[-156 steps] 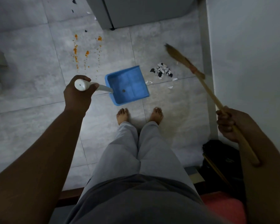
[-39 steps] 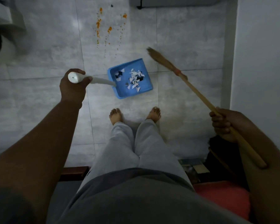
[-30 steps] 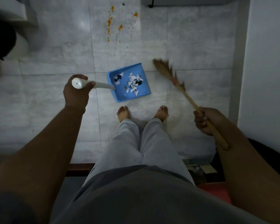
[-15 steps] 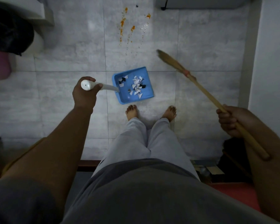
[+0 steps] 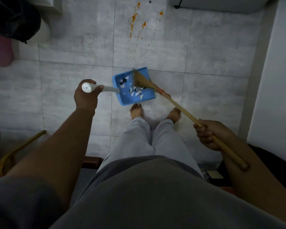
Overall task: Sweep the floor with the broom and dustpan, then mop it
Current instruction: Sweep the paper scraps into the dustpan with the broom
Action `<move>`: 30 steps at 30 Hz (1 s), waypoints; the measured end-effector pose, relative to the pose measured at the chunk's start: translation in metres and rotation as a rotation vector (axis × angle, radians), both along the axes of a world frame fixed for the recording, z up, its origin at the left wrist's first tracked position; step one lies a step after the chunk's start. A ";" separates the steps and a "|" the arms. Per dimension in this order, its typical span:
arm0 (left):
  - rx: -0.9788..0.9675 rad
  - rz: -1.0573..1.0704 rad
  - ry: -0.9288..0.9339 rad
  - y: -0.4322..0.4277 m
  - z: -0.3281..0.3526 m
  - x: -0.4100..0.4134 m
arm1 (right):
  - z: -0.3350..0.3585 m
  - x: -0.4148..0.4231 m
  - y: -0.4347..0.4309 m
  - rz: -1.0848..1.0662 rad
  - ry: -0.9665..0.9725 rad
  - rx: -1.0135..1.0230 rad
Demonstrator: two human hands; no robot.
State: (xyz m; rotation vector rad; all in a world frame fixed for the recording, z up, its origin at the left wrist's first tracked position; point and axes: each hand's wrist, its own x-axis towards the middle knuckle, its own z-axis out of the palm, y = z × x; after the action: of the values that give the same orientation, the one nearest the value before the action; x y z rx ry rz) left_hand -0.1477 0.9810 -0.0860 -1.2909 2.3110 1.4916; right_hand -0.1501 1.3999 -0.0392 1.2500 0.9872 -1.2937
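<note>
A blue dustpan (image 5: 149,98) sits on the grey tiled floor (image 5: 73,90) just ahead of my bare feet, with white and black paper scraps (image 5: 136,92) inside it. My left hand (image 5: 86,96) grips the dustpan's long white handle (image 5: 106,88) near its top end. My right hand (image 5: 208,134) grips the wooden stick of the broom (image 5: 177,104). The broom's straw head (image 5: 140,79) lies over the pan's far right part, on top of the scraps.
Orange spill drops (image 5: 139,23) dot the tiles beyond the pan. A white wall (image 5: 277,71) runs along the right. A dark bag on a white object (image 5: 15,19) and something pink (image 5: 0,50) stand at the far left. A yellow curved rod (image 5: 18,149) lies at lower left.
The broom head has swung left and down, from the floor right of the dustpan to over the pan. The scraps, earlier on the floor, lie in the pan.
</note>
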 end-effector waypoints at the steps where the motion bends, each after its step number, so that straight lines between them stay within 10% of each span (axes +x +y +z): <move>1: 0.007 0.005 0.000 -0.002 0.002 -0.002 | 0.008 -0.002 0.001 0.014 0.015 0.011; 30: 0.131 0.241 0.187 -0.112 0.123 -0.071 | 0.107 -0.190 -0.110 0.111 0.355 0.047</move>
State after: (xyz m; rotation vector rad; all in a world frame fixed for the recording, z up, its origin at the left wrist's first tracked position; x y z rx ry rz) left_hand -0.2190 0.8687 0.0366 -1.4965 2.1795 1.8795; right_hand -0.3399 1.2895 0.0677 1.0023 1.3253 -1.4404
